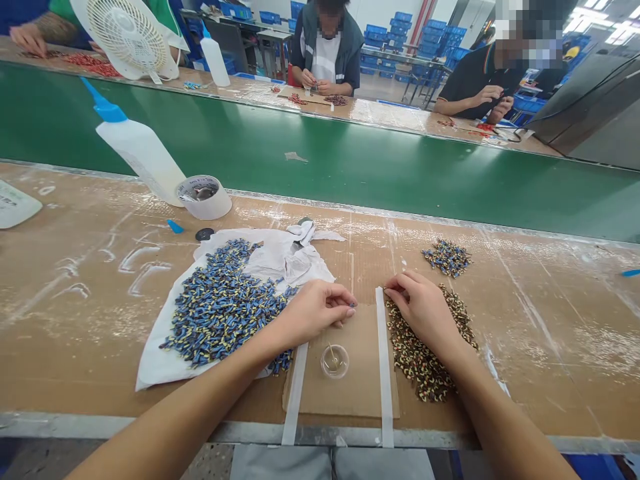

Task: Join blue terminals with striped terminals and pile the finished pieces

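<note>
My left hand [325,305] pinches a tiny blue piece [353,305] between thumb and fingertips, above a taped-down cardboard sheet [345,397]. My right hand [417,303] is closed in a pinch at the upper edge of a pile of small brown-and-cream curved pieces [425,373]; what its fingertips hold is too small to name. Left of my left hand, a large heap of small blue-and-yellow pieces [215,307] lies on white paper [150,373]. On the cardboard stands a small clear cup [335,361] with a thin stick in it.
Beyond the right pile lies a small heap of blue-and-cream pieces [447,258]. A tape roll [205,197] stands beside a white squeeze bottle [143,157] with a blue nozzle. A green belt [300,167] crosses behind, and several people work on its far side, near a fan [127,40].
</note>
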Motion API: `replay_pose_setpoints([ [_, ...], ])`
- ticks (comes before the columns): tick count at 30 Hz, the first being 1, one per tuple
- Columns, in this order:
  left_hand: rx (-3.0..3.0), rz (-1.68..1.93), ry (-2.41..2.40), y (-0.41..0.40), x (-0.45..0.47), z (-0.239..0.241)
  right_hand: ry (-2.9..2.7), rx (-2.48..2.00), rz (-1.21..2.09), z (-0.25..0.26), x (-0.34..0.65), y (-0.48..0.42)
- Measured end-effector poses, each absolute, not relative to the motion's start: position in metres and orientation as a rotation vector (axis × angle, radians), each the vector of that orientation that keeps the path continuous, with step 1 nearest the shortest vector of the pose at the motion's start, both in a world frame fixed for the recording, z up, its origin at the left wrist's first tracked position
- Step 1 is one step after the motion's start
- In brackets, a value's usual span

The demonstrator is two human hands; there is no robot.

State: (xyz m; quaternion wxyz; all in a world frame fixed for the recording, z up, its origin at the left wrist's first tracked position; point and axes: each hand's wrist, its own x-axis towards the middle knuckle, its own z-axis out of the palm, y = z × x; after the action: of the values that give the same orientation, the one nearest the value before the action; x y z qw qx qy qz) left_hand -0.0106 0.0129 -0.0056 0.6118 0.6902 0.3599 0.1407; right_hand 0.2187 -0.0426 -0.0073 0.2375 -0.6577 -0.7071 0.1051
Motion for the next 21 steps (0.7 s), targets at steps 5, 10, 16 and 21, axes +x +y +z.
replay_pose_setpoints([
  [5,1.588,0.338,0.813,0.008,-0.009,-0.005,-1.65,-1.654,0.736,0.002,0.211,-0.047],
  [10,1.646,0.4,0.835,0.005,-0.006,-0.003,-1.501,-1.5,0.958,0.005,0.194,-0.054],
  [16,1.644,0.438,0.831,0.002,-0.003,0.001,-1.476,-1.424,1.058,0.002,0.185,-0.057],
  [21,1.601,0.432,0.818,0.0,-0.002,0.0,-1.436,-1.409,1.123,-0.002,0.185,-0.057],
])
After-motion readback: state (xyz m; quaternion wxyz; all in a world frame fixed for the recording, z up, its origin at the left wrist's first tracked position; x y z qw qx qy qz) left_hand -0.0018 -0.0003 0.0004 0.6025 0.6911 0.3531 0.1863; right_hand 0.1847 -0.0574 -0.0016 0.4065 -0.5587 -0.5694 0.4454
